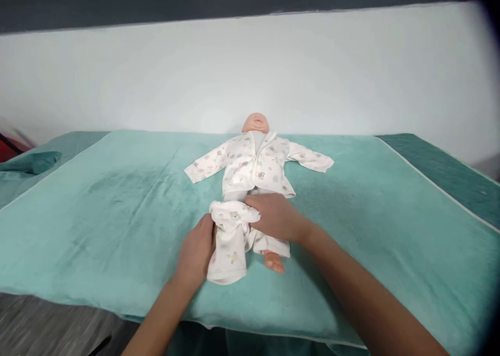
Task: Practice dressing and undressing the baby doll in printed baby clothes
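A baby doll (pixel 255 122) lies on its back, its head toward the wall, dressed in a white patterned jacket (pixel 242 163) with both sleeves spread out. White patterned baby pants (pixel 230 241) are around its legs, bunched at the waistband. My right hand (pixel 275 215) grips the waistband near the middle, fingers closed on the cloth. At the outer left side of the pants, my left hand (pixel 199 249) is closed on the fabric edge, its fingertips partly hidden. One bare doll foot (pixel 274 262) sticks out of the right pant leg; the other foot is out of sight inside the left leg.
A green padded sheet (pixel 128 215) with pale piping covers the table. Behind it rises a white wall (pixel 195 74) with a dark band above. Something red (pixel 11 147) shows at the far left edge. Grey wood-look flooring (pixel 50 324) lies at the lower left.
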The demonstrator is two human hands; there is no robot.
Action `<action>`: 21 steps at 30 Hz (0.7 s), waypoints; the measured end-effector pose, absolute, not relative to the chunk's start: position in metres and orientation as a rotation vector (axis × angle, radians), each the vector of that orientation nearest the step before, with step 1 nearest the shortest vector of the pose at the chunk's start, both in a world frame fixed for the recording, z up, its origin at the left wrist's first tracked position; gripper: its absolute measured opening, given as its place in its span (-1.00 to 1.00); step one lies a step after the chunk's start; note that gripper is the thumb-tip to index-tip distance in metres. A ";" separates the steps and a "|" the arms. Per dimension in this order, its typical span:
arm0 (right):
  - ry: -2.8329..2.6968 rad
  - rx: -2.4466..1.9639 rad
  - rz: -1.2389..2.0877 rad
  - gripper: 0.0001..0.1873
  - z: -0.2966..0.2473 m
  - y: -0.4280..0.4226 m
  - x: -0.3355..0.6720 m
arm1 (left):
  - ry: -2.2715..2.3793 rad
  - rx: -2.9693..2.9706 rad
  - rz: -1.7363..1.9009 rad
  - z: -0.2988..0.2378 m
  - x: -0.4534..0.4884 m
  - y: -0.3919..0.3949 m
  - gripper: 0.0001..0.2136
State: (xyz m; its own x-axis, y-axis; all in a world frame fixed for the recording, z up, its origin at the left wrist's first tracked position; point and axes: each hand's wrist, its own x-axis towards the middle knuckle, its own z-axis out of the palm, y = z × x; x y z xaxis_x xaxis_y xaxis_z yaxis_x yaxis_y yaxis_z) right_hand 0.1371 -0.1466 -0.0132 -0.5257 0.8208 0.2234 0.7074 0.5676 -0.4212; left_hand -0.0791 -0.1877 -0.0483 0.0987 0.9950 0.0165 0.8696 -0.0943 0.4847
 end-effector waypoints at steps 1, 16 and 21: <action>-2.409 -1.222 0.400 -0.80 -0.013 -0.147 0.137 | 1.892 2.060 0.440 -0.047 -0.079 -0.181 -0.91; -1.916 -1.517 0.529 -0.69 -0.023 -0.135 0.124 | 1.999 2.057 0.696 -0.050 -0.068 -0.155 -0.84; -1.865 -1.439 0.548 -0.66 -0.022 -0.136 0.123 | 1.565 1.647 1.188 -0.038 -0.065 -0.134 -0.75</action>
State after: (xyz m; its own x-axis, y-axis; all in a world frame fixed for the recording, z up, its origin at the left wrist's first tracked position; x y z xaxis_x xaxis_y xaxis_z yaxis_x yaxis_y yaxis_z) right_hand 0.1227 -0.1361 -0.0217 -0.1305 0.9527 0.2745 0.6526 0.2909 -0.6996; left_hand -0.0645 -0.1337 -0.0379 -0.0788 0.9738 0.2135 0.4675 -0.1531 0.8706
